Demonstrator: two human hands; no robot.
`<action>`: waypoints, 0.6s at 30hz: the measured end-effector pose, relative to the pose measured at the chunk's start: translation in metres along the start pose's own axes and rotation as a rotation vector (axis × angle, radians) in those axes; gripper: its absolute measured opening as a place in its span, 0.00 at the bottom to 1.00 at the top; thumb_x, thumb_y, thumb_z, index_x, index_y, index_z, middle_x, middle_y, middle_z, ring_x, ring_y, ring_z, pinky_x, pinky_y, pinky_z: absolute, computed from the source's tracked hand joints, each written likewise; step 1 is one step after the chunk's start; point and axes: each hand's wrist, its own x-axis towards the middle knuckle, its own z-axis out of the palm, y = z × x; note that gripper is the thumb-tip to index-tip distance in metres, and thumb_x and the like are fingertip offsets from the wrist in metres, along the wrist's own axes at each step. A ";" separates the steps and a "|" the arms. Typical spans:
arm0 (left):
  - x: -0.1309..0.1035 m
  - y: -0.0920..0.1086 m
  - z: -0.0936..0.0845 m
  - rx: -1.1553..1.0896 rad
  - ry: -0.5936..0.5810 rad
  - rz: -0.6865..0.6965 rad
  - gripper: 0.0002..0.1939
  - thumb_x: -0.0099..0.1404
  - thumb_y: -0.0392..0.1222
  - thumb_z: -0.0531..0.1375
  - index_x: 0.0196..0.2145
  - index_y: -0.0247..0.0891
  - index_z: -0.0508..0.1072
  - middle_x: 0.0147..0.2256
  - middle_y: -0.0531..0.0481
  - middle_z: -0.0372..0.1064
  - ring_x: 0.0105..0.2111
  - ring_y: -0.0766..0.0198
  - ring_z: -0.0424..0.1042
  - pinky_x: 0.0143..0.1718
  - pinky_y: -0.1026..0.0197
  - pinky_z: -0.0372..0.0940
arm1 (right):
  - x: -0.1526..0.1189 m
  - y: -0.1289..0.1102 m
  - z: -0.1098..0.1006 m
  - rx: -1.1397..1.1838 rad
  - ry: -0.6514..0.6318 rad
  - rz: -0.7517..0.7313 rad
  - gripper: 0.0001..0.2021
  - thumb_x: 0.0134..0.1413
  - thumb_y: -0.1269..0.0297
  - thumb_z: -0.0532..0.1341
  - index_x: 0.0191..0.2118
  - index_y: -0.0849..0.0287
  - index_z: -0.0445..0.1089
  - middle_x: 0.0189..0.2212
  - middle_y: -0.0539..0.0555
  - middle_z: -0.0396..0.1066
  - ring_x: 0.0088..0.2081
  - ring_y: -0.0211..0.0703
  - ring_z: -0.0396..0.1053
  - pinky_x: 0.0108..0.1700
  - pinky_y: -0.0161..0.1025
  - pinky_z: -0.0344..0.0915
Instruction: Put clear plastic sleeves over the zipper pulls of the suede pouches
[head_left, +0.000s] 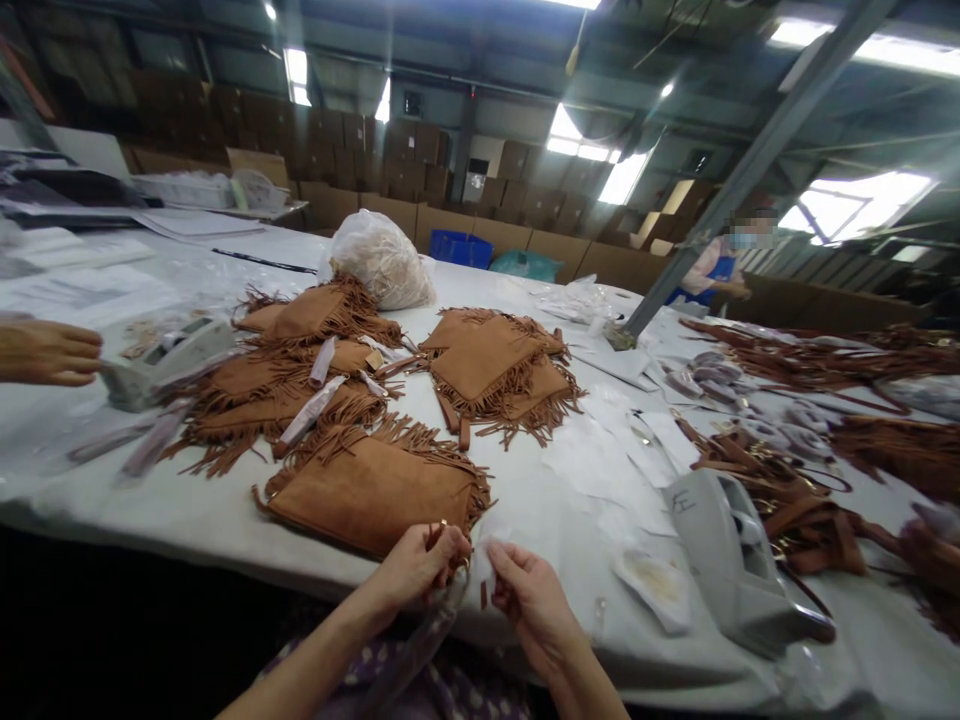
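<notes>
Here, left hand [425, 562] and right hand [532, 602] curl inward by the nearest bag [367, 490].

One handwritten mark [681, 502], dark on the pale grey tape dispenser [724, 565] at right: single character, looks like 左, slightly blurred, so reading not certain. Sheets [75, 292] on the table at far left carry faint grey print, too blurred to read. Stacked cardboard boxes [409, 150] at back: any markings too small and dim to read.
</notes>
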 end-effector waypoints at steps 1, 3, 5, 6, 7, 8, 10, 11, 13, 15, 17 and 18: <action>0.000 0.002 -0.001 -0.001 -0.011 -0.013 0.34 0.56 0.71 0.52 0.32 0.31 0.71 0.15 0.58 0.57 0.13 0.72 0.53 0.13 0.68 0.53 | 0.001 0.002 0.002 0.030 0.000 0.013 0.22 0.33 0.49 0.72 0.22 0.64 0.68 0.15 0.44 0.56 0.18 0.28 0.49 0.21 0.29 0.46; -0.002 0.005 -0.002 -0.012 -0.025 -0.026 0.31 0.56 0.69 0.53 0.26 0.33 0.68 0.15 0.57 0.57 0.13 0.73 0.53 0.14 0.68 0.53 | 0.004 0.006 0.007 0.042 0.005 0.014 0.23 0.32 0.49 0.72 0.20 0.63 0.65 0.14 0.43 0.54 0.18 0.28 0.48 0.20 0.29 0.46; -0.003 0.009 -0.001 -0.035 -0.035 -0.037 0.28 0.54 0.66 0.59 0.22 0.35 0.65 0.14 0.58 0.57 0.13 0.73 0.53 0.14 0.69 0.53 | 0.006 0.011 0.009 0.006 0.017 -0.003 0.23 0.32 0.49 0.72 0.20 0.63 0.65 0.13 0.42 0.54 0.17 0.28 0.48 0.20 0.29 0.45; -0.004 0.010 -0.001 -0.051 -0.036 -0.045 0.27 0.52 0.64 0.62 0.22 0.35 0.64 0.14 0.58 0.57 0.13 0.73 0.54 0.14 0.69 0.53 | 0.008 0.014 0.010 -0.019 0.026 -0.015 0.23 0.32 0.49 0.72 0.20 0.63 0.65 0.13 0.42 0.54 0.17 0.28 0.48 0.20 0.29 0.45; -0.004 0.011 -0.001 -0.068 -0.035 -0.052 0.26 0.50 0.63 0.64 0.22 0.35 0.64 0.14 0.58 0.57 0.13 0.73 0.54 0.14 0.69 0.52 | 0.009 0.016 0.011 -0.040 0.034 -0.025 0.23 0.33 0.48 0.72 0.19 0.63 0.64 0.12 0.42 0.54 0.17 0.28 0.48 0.20 0.29 0.46; -0.005 0.012 -0.001 -0.084 -0.033 -0.058 0.25 0.49 0.62 0.65 0.22 0.35 0.64 0.14 0.58 0.58 0.12 0.73 0.54 0.14 0.69 0.52 | 0.009 0.018 0.011 -0.055 0.042 -0.032 0.23 0.34 0.47 0.71 0.19 0.63 0.64 0.13 0.43 0.54 0.17 0.28 0.48 0.20 0.30 0.47; -0.004 0.013 -0.002 -0.109 -0.022 -0.063 0.25 0.50 0.62 0.64 0.22 0.35 0.65 0.14 0.58 0.58 0.12 0.74 0.54 0.14 0.69 0.53 | 0.009 0.021 0.009 -0.091 0.067 -0.051 0.25 0.41 0.42 0.66 0.22 0.63 0.65 0.15 0.46 0.59 0.17 0.30 0.52 0.20 0.31 0.51; -0.004 0.013 -0.002 -0.118 -0.019 -0.064 0.26 0.51 0.63 0.63 0.21 0.35 0.64 0.14 0.58 0.58 0.12 0.74 0.53 0.14 0.69 0.53 | 0.008 0.021 0.006 -0.140 0.088 -0.081 0.25 0.44 0.40 0.62 0.25 0.63 0.68 0.17 0.48 0.62 0.17 0.32 0.54 0.20 0.32 0.53; -0.003 0.012 -0.004 -0.135 -0.024 -0.064 0.26 0.53 0.63 0.61 0.19 0.35 0.64 0.14 0.58 0.57 0.12 0.74 0.52 0.14 0.69 0.54 | 0.004 0.019 0.001 -0.349 0.161 -0.267 0.26 0.51 0.42 0.58 0.40 0.64 0.70 0.25 0.54 0.69 0.22 0.38 0.62 0.23 0.35 0.60; -0.001 0.012 -0.006 -0.151 -0.037 -0.068 0.26 0.53 0.62 0.62 0.18 0.35 0.63 0.13 0.58 0.54 0.13 0.73 0.52 0.14 0.69 0.55 | 0.000 0.013 -0.006 -0.678 0.229 -0.624 0.24 0.54 0.50 0.59 0.51 0.60 0.67 0.38 0.60 0.72 0.35 0.47 0.69 0.36 0.43 0.68; 0.000 0.012 -0.007 -0.164 -0.047 -0.072 0.25 0.52 0.61 0.63 0.18 0.35 0.63 0.13 0.59 0.52 0.13 0.73 0.52 0.14 0.69 0.54 | -0.002 0.003 -0.010 -0.998 0.207 -0.975 0.19 0.55 0.59 0.60 0.53 0.55 0.67 0.51 0.62 0.66 0.51 0.54 0.64 0.50 0.52 0.63; 0.000 0.012 -0.007 -0.169 -0.050 -0.071 0.25 0.53 0.60 0.63 0.18 0.35 0.62 0.13 0.59 0.52 0.13 0.73 0.52 0.14 0.69 0.53 | -0.001 -0.002 -0.011 -1.116 0.153 -1.091 0.16 0.56 0.62 0.59 0.51 0.52 0.69 0.54 0.60 0.64 0.54 0.55 0.60 0.53 0.55 0.60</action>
